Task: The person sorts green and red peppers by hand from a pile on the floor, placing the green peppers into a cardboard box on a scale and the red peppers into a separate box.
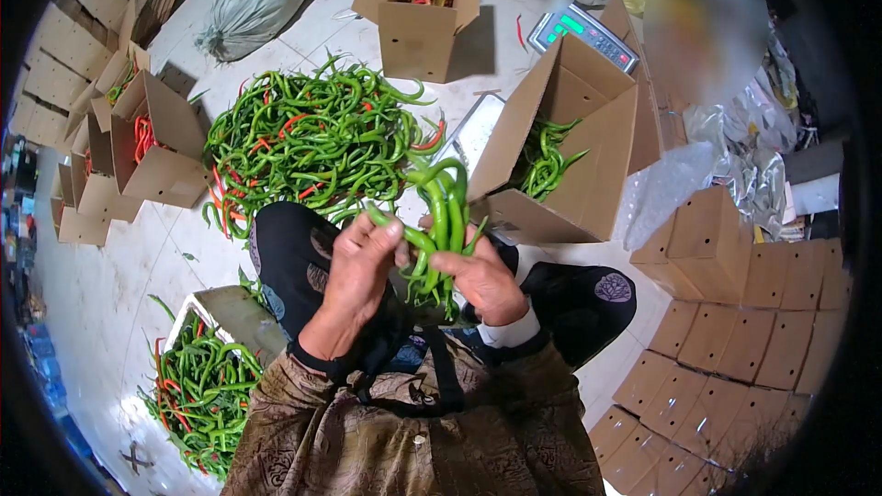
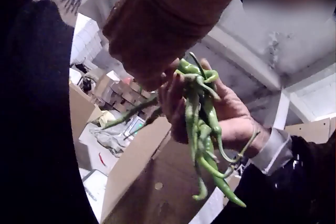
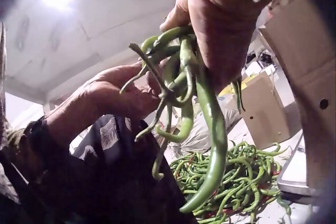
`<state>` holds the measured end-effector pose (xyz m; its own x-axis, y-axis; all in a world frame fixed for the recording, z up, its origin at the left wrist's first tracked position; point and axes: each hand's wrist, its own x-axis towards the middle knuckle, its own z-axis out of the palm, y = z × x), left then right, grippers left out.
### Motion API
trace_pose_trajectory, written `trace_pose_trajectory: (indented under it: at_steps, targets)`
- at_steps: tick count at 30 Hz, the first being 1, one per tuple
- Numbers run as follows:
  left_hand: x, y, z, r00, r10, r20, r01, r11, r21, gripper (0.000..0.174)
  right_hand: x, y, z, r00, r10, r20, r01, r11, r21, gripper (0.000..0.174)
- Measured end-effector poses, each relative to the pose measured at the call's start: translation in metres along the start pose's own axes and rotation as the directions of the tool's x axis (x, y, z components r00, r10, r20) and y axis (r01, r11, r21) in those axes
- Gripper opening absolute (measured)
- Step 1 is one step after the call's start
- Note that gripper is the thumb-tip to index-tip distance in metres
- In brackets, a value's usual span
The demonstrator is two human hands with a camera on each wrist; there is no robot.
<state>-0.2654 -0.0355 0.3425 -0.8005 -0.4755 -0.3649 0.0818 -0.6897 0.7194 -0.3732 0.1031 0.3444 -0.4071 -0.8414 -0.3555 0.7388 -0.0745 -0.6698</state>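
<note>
Between the two hands, above the lap, is a bunch of long green peppers. The right hand grips the bunch from the right, its thumb across the peppers; in the left wrist view the bunch hangs against that palm. The left hand pinches a green pepper between thumb and fingers at the bunch's left side. In the right wrist view, curved tips and stems hang below the right hand, with the left hand beside them.
A large pile of green and some red peppers lies on the floor ahead. An open carton with green peppers stands right, near a scale. A filled container is at lower left; stacked cartons stand at lower right.
</note>
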Motion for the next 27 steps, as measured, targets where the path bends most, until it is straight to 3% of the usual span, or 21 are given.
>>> trace_pose_trajectory:
  at_steps: [2,4,5,6,7,8,11,13,17,20,22,25,27]
  targets:
    - [-0.004,-0.002,0.003,1.000,-0.019,0.003,0.018,0.985,0.169,0.016,-0.001,-0.010,0.014,1.000,-0.018,0.020,0.021,0.983,-0.183,0.053]
    - [-0.011,0.005,0.016,0.999,-0.040,0.004,0.039,0.992,0.118,0.027,-0.006,-0.020,0.015,0.998,-0.057,0.019,0.059,0.985,-0.165,0.054]
    - [-0.014,0.008,0.017,0.996,-0.046,0.072,0.042,0.998,0.051,0.038,-0.013,-0.036,0.014,0.995,-0.081,-0.049,0.069,0.974,-0.214,0.053]
    - [-0.021,0.017,0.016,0.997,-0.079,0.027,0.076,0.994,0.080,0.040,-0.021,-0.056,0.014,0.989,-0.101,-0.111,0.069,0.963,-0.261,0.052]
    - [-0.025,0.026,0.014,0.998,-0.051,0.042,0.047,0.995,0.091,0.038,-0.025,-0.078,0.007,0.960,-0.142,-0.242,0.010,0.879,-0.477,0.051]
    - [-0.028,0.035,0.009,0.998,-0.023,0.054,0.017,0.995,0.103,0.036,-0.033,-0.103,0.003,0.947,-0.206,-0.245,0.055,0.859,-0.510,0.050]
    - [-0.029,0.062,-0.015,0.997,0.062,0.038,-0.068,0.983,0.173,0.030,-0.039,-0.148,-0.021,0.916,-0.281,-0.285,0.158,0.908,-0.388,0.055]
    - [-0.020,0.075,-0.026,0.992,0.126,0.014,-0.127,0.975,0.185,0.029,-0.035,-0.167,-0.042,0.949,-0.257,-0.183,0.212,0.949,-0.235,0.066]
    - [-0.004,0.090,-0.029,0.996,0.091,-0.014,-0.090,0.992,0.084,0.029,-0.018,-0.170,-0.072,0.961,-0.273,-0.040,0.259,0.943,-0.207,0.080]
    - [0.005,0.100,-0.036,0.993,0.116,-0.010,-0.113,0.979,0.169,0.028,-0.008,-0.172,-0.083,0.972,-0.222,-0.073,0.217,0.974,-0.063,0.083]
    - [0.015,0.105,-0.053,0.980,0.194,-0.034,-0.183,0.961,0.205,0.027,-0.004,-0.177,-0.090,0.970,-0.227,-0.083,0.221,0.973,-0.074,0.088]
    - [0.028,0.114,-0.070,0.974,0.204,-0.093,-0.183,0.963,0.198,0.028,-0.005,-0.183,-0.096,0.980,-0.199,0.026,0.196,0.976,0.100,0.089]
    - [0.041,0.111,-0.073,0.968,0.220,-0.123,-0.180,0.945,0.272,0.027,-0.005,-0.187,-0.088,0.979,-0.202,-0.023,0.203,0.978,0.039,0.092]
